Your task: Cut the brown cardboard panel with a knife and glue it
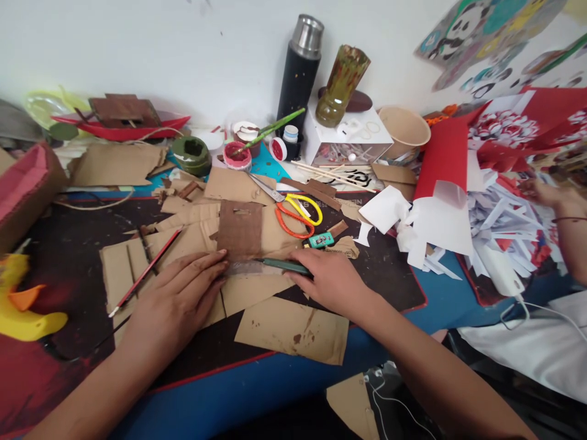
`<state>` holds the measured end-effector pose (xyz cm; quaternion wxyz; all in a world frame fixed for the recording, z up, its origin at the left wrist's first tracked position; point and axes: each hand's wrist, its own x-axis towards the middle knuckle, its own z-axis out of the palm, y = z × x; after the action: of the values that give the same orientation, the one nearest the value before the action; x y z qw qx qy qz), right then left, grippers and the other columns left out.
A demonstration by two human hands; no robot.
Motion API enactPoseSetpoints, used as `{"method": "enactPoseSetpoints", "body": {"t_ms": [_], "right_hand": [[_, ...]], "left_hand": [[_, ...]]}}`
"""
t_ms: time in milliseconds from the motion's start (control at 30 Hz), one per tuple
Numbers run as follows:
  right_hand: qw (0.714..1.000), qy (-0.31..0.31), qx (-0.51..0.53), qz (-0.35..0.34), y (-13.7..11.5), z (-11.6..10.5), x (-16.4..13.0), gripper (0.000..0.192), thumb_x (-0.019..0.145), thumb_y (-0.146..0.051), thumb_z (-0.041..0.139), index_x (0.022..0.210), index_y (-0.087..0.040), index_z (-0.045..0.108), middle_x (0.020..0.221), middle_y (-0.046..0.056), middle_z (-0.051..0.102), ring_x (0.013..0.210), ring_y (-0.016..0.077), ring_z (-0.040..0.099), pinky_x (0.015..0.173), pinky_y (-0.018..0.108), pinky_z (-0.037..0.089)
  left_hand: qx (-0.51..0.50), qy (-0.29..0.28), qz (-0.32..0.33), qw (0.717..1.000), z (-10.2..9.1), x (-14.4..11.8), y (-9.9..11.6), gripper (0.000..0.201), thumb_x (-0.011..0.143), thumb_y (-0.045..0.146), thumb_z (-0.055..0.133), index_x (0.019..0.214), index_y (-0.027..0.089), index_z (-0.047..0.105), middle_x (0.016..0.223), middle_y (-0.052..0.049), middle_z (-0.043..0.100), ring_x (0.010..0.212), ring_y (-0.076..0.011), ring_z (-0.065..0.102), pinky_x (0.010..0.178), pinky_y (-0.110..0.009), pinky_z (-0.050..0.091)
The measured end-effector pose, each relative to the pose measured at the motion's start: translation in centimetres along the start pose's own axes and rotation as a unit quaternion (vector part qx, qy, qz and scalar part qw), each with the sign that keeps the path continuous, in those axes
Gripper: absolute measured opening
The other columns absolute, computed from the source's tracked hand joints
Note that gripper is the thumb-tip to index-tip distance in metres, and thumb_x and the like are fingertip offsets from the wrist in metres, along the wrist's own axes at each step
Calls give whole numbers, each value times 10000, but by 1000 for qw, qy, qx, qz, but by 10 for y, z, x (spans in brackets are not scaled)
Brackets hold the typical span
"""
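My left hand [172, 299] lies flat, fingers stretched out, on the cardboard, its fingertips by the lower left corner of a brown-painted cardboard piece [239, 231]. A clear strip [243, 267], perhaps a ruler, runs along that piece's lower edge beside my fingers. My right hand [332, 278] is closed around a slim dark green tool that looks like a craft knife [282, 265]. Its tip points left and rests near the strip and the painted edge. Scissors [298, 214] with yellow and orange handles and a teal lighter-like object [320, 240] lie just beyond my right hand.
A red-and-black pencil [147, 272] and cardboard scraps [293, 330] lie around my hands. Paint pots [191, 154], a black thermos [298, 76] and a red model boat [121, 122] stand behind. At right, another person's hand [545, 192] is near shredded paper [499, 220].
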<state>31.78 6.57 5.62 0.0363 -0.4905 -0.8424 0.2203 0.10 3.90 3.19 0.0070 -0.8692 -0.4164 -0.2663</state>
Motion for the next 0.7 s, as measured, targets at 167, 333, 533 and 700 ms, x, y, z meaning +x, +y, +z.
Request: {"method": "enactPoseSetpoints", "body": {"t_ms": [167,333,533,700], "right_hand": [[1000,-16,8,11,-1,-2,1,319,1142,-428,670,1377,-220,725,1296,117,841,1117,312,808,869,401,565],[1000,-14,8,14,-2,-2,1,318,1139,-433,670,1366,-217,725,1325,120,838,1163,329,805,906,421,578],[1000,-10,14,15,-2,-1,1,307,1137,-428,665,1358,-224,724,1315,116,841,1134,325,808,890,430,580],[1000,-3,17,17,-2,-1,0,309,1134,-428,667,1362,-228,729,1330,120,836,1142,317,806,899,419,583]], "left_hand": [[1,1,-3,1000,1,-1,0,273,1089,160,641,1344,139,738,1400,-154,827,1291,-277,768,1160,-446,612],[-9,-4,-10,1000,0,0,1,284,1081,144,645,1349,151,738,1401,-144,826,1279,-279,769,1153,-449,618],[0,-4,0,1000,-1,1,0,291,1077,139,655,1360,133,724,1381,-153,829,1256,-281,765,1139,-452,624],[30,-30,20,999,1,-11,-4,321,1114,182,596,1411,187,718,1490,-137,781,1408,-313,704,1171,-498,600]]}}
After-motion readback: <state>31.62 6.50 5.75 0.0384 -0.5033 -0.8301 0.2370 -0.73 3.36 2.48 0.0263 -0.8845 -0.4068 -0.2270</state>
